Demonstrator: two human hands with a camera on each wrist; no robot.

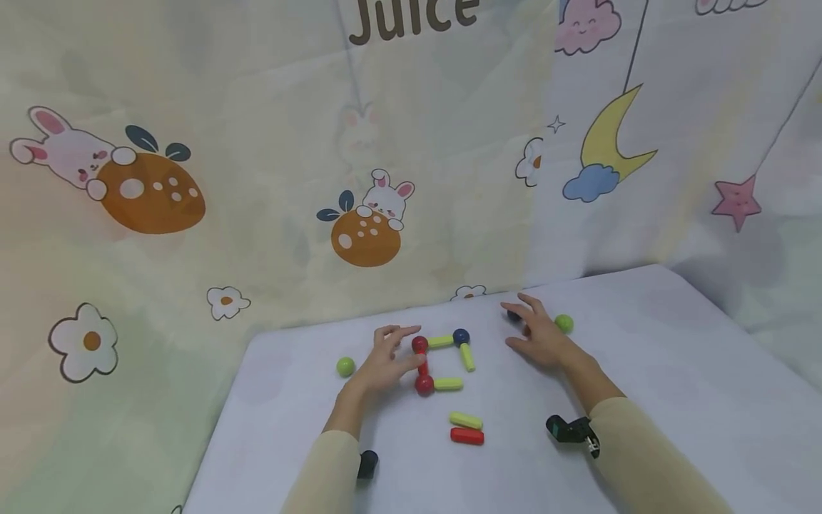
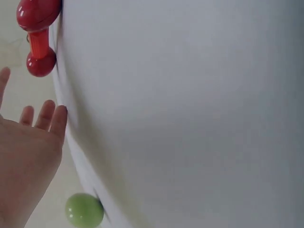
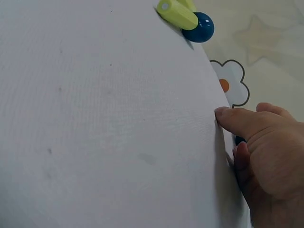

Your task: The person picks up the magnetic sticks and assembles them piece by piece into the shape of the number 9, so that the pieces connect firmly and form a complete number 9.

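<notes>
My left hand (image 1: 384,364) hovers just left of a joined toy frame, its fingers spread and holding nothing. That frame has a red ball (image 1: 424,385), a second red ball (image 1: 419,345), a red rod (image 2: 39,43) between them, a dark blue ball (image 1: 461,336) and several yellow-green rods, one of them the lower rod (image 1: 448,384). My right hand (image 1: 543,337) reaches over a loose dark ball (image 1: 514,315), thumb and fingers apart around it; the hand partly hides the ball, and contact is unclear. In the right wrist view the thumb (image 3: 237,121) extends above the table.
One green ball (image 1: 345,367) lies left of my left hand, another green ball (image 1: 564,323) beyond my right. A loose yellow-green rod (image 1: 465,420) and a red rod (image 1: 467,436) lie nearer me on the white table (image 1: 514,471). A printed cloth (image 1: 270,214) hangs behind.
</notes>
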